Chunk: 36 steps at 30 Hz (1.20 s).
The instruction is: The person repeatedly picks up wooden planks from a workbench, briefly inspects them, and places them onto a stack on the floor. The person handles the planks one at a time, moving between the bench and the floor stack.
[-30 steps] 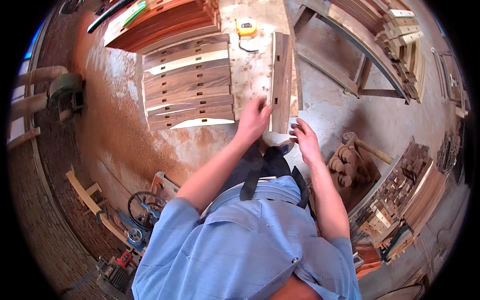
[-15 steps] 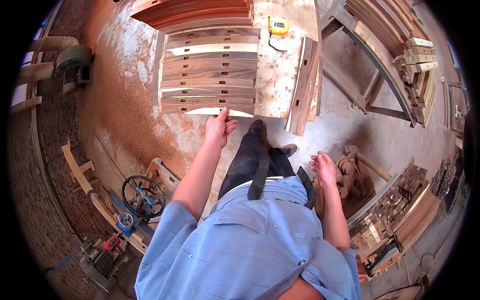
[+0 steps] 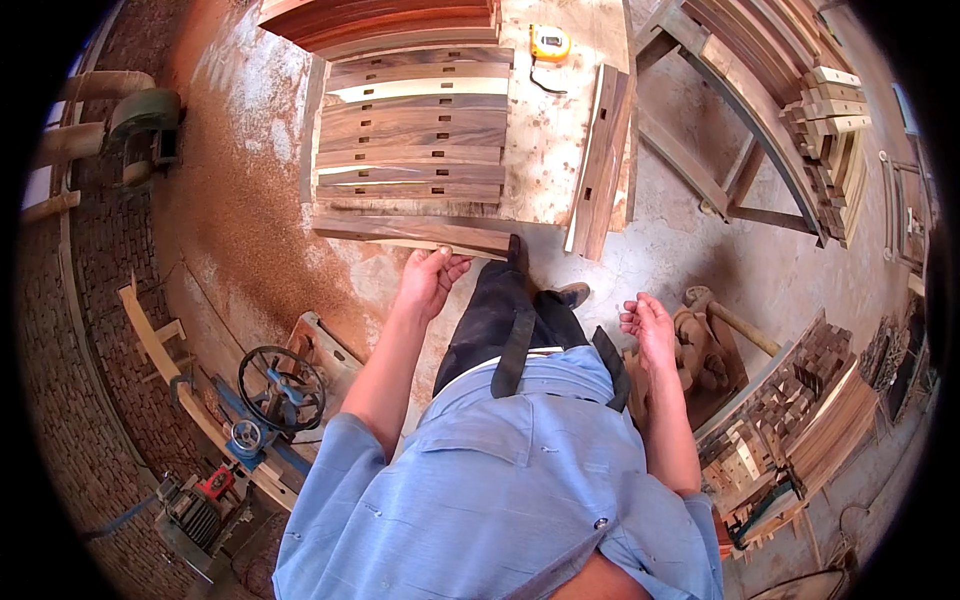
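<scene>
The edge of a loose board [image 3: 345, 227] was pinched between the thumb and fingers of the left hand [image 3: 428, 285]; nothing was held by the loosely curled right hand [image 3: 651, 326]. The board was positioned at the near edge of the table [image 3: 545, 150], apart from the row of slotted boards [image 3: 410, 125]. With one-handed, off-centre support, it could be twisted or dropped onto a shoe [image 3: 574, 294]. Rightward clearance was restricted by an overhanging slotted piece [image 3: 603, 165]; beyond, a tape measure [image 3: 550, 43] and reddish stack [image 3: 390, 28] were placed.
</scene>
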Motion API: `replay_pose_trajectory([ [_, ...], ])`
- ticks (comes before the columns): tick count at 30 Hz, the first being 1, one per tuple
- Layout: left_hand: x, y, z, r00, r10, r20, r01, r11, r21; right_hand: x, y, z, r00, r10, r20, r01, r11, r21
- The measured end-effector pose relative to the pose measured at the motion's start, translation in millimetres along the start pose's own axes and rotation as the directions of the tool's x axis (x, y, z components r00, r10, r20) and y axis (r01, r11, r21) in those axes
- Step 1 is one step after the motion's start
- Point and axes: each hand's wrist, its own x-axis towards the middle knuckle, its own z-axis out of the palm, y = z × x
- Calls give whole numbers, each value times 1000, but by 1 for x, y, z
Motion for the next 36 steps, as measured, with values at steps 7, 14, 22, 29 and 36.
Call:
replay_pose_trajectory([
  [7, -30, 6, 63, 979, 46, 200, -79, 984, 162, -28, -56, 54, 883, -438, 168, 468, 847, -252],
  [14, -33, 7, 138, 880, -69, 470, -98, 942, 322, -75, -130, 93, 491, -737, 464, 843, 267, -467],
  [22, -42, -13, 216, 686, -91, 722, -265, 893, 364, -73, -102, 46, 665, -694, 276, 741, 566, -361],
  [29, -28, -51, 285, 591, -369, 717, 44, 903, 428, -94, -73, -5, 835, -380, 399, 6, 731, 683],
  [36, -48, -120, 326, 563, -503, 656, -106, 744, 660, -118, -54, -52, 939, -323, 120, 182, 760, 624],
])
